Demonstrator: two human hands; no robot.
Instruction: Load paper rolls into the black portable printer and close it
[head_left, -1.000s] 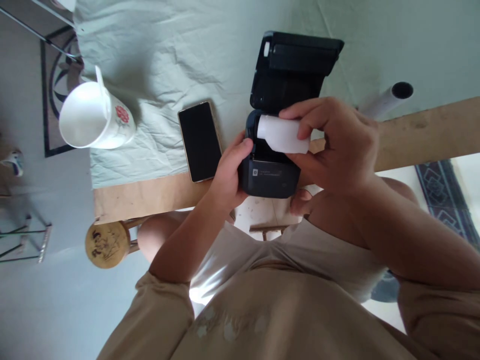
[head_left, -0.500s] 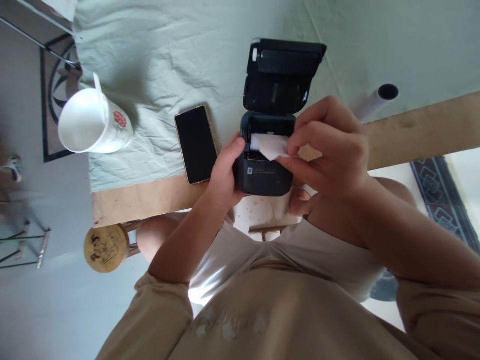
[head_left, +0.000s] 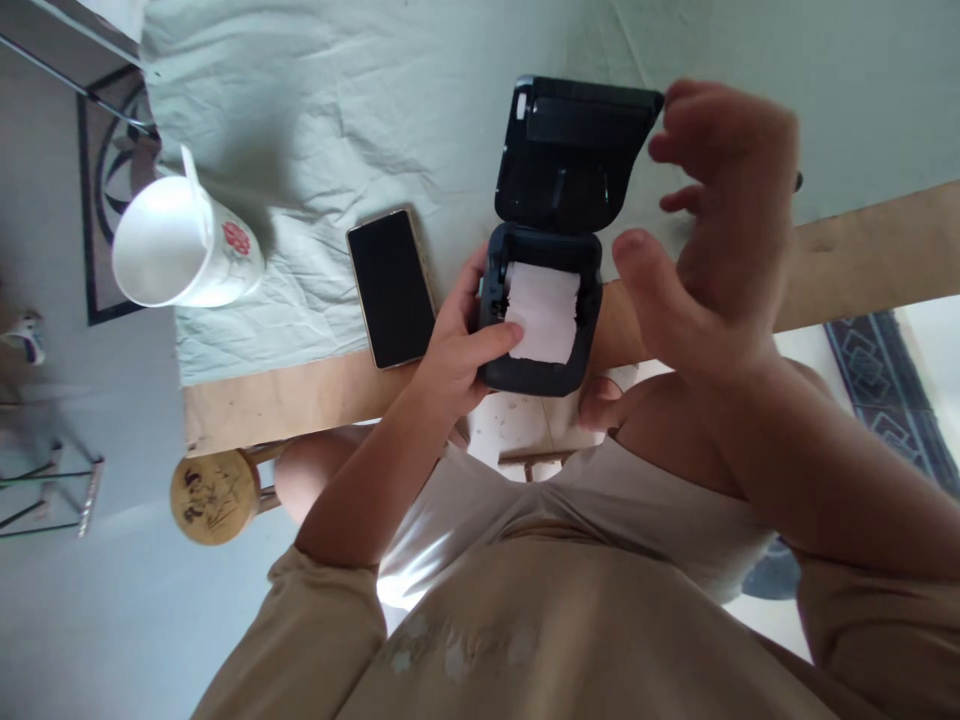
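Observation:
My left hand [head_left: 461, 345] grips a small black portable printer [head_left: 536, 380] at its left side. The thumb presses the white paper strip [head_left: 546, 315], which comes out of the printer's roll bay and lies over its front edge. Tilted back on the far side is the printer's raised lid [head_left: 577, 155]. My right hand [head_left: 724, 210] is off the paper, its thumb and fingers apart and empty. Its fingertips are close to the lid's upper right corner; whether they touch it I cannot tell.
Left of the printer lies a phone [head_left: 391, 288] with a dark screen. Farther left stands a white flowered cup [head_left: 244, 250] with a handle sticking up inside. A pale green cloth [head_left: 337, 80] covers the table, leaving a wooden edge [head_left: 300, 400] bare. Below is a round stool [head_left: 214, 497].
My right hand has let go of the paper and moved up and right, opening towards the lid. The paper now lies flat over the printer's front, with my left thumb moved onto it.

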